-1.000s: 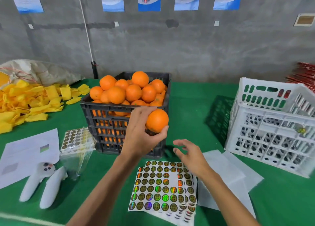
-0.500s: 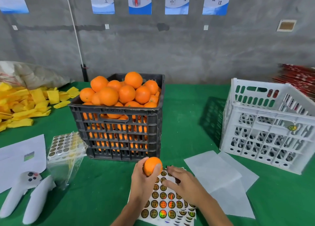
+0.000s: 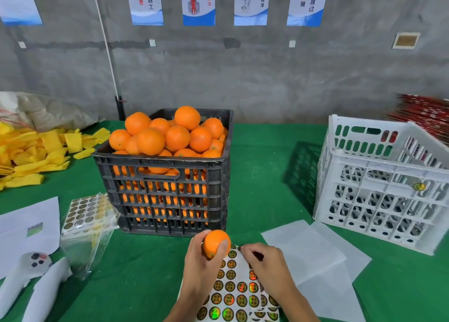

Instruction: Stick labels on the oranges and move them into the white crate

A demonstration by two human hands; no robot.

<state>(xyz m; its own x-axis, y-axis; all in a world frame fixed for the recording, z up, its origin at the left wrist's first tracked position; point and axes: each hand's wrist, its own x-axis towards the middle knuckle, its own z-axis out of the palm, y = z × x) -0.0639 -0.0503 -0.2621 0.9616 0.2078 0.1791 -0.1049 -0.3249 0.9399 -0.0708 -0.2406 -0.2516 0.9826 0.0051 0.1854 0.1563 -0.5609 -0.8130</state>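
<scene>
Since the last look, little is shifting: left hand (image 3: pixel 201 261) is still gripping one orange (image 3: pixel 215 245) just above the far edge of the sticker sheet (image 3: pixel 233 295), and right hand (image 3: pixel 264 261) is still working at that sheet's top rim, fingertips (image 3: pixel 245 248) curled and pinching at it. Whether a label is already lifting free is too small to tell.

Progress: looking early. Orange in hand is showing no label on the side visible. Black crate (image 3: pixel 167 195) is heaped above its rim with oranges. White crate (image 3: pixel 379 195) is standing well apart to the right; through its slots no oranges are showing, though its floor is partly hidden. One round sticker seems to be sitting on its front wall. So nearly all fruit is still waiting to be labelled and carried over.

Edges and room: black crate's front wall is rising just beyond the hands, so the orange is being held close to it. Loose white paper (image 3: pixel 311 256) is lying between sheet and white crate; green table (image 3: pixel 262 176) above it is giving an open path rightward. White crate's near rim is high and will need clearing, in my judgement. To the left, a bagged sticker pack (image 3: pixel 85 214) and white controllers (image 3: pixel 31 280) are crowding that side.
</scene>
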